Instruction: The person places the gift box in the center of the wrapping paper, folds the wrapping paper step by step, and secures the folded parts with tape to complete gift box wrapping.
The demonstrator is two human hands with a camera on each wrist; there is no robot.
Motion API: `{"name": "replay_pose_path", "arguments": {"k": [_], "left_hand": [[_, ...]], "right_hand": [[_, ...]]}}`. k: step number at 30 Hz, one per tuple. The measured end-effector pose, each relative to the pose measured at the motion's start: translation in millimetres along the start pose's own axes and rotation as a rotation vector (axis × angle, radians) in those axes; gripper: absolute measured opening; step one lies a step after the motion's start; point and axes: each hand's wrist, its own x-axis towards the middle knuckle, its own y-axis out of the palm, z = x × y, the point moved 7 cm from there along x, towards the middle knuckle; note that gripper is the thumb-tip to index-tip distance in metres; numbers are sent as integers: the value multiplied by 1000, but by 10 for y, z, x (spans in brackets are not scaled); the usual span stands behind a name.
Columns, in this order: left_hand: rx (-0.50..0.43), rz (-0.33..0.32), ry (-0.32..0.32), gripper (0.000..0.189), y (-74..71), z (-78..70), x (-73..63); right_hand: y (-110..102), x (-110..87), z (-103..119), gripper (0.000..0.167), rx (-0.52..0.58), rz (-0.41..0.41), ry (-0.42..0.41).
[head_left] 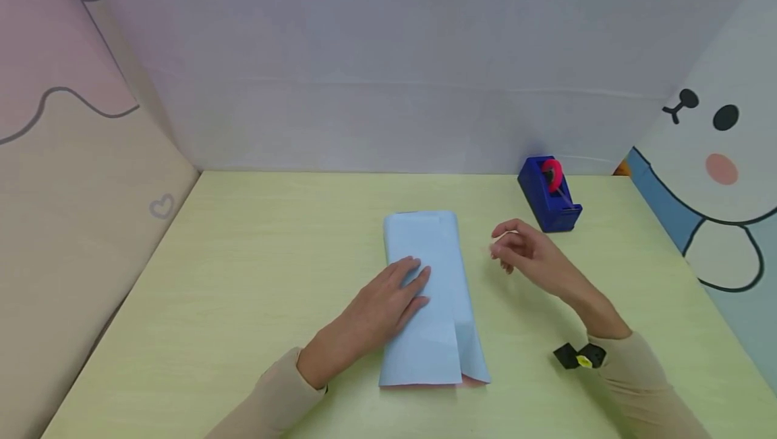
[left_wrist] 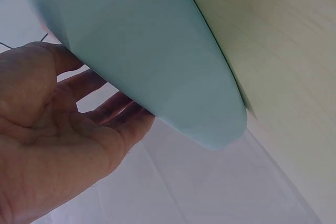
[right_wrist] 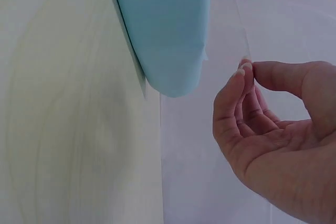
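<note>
A light blue folded paper [head_left: 427, 237] lies lengthwise on the table, its near end showing a pink inner side and a slit-like fold. In the head view, my left hand [head_left: 379, 304] rests on its left part with fingers spread straight. The left wrist view shows the left fingers [left_wrist: 139, 124] against the rounded paper's edge. To the right of the paper, my right hand [right_wrist: 278, 124] is raised above the table, thumb and forefinger tips together. A small pale, see-through bit at those tips looks like clear tape [right_wrist: 245, 59].
A blue tape dispenser [head_left: 549, 203] with a red-cored roll stands at the back right, beyond the right hand. A pale wall [head_left: 376, 122] closes off the table's [head_left: 273, 243] far edge. Printed panels flank it left and right.
</note>
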Motion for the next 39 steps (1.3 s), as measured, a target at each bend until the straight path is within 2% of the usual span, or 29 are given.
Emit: {"name": "replay_pose_path", "arguments": {"k": [7,12,19,26,39], "left_hand": [[-1,6,-1,47,4,1,7],[-9,36,-18,48,19,11,13],[-11,48,-36,49,28,18,11],[-13,48,-30,48,29,12,14],[17,19,2,50,12,6,8]], "right_hand": [[103,30,34,22,19,47,-27],[208,47,72,21,41,120,-56],[354,79,114,18,85,208,-43],[464,107,166,20,98,254,-55],[663,159,183,18,118,309,-29]]}}
